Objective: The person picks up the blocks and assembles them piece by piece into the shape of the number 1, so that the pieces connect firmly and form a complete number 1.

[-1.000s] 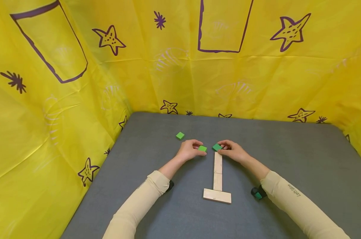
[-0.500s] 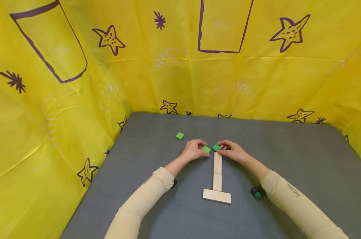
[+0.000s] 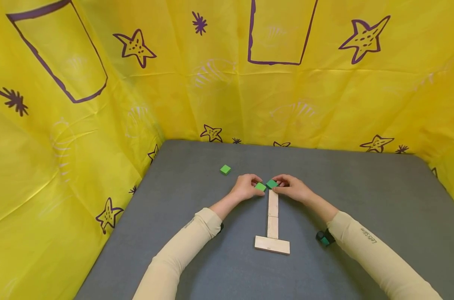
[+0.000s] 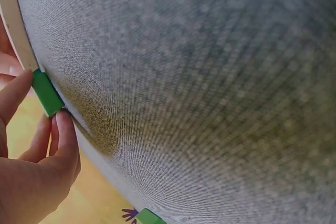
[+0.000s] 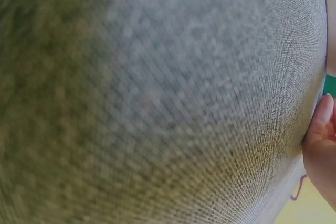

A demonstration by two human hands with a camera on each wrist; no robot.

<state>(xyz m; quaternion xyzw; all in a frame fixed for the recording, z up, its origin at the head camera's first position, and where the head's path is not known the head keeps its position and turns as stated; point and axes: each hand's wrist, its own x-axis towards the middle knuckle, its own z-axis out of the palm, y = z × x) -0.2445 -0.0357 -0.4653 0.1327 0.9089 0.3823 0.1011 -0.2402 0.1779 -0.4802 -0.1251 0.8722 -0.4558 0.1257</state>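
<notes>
My left hand [image 3: 245, 187] pinches a light green square block [image 3: 260, 186] between thumb and fingers; in the left wrist view this block [image 4: 48, 94] lies low at the table surface. Just right of it, my right hand [image 3: 292, 188] pinches a dark green square block [image 3: 272, 184] at the far end of a row of wooden planks. The two blocks' corners are close together. Two pale planks, the far one [image 3: 273, 203] and the near one [image 3: 273, 227], lie end to end. A crosswise plank [image 3: 272, 245] sits at their near end, forming an upside-down T.
Another light green block [image 3: 225, 169] lies alone at the back left, beyond my left hand. The grey table [image 3: 324, 166] is bordered at the back and left by a yellow curtain [image 3: 174, 100] with starfish drawings. A dark wrist device [image 3: 324, 238] hangs under the right sleeve.
My left hand has moved right with the light green block, bringing it up beside the dark green one. The right hand and the planks have stayed in place.
</notes>
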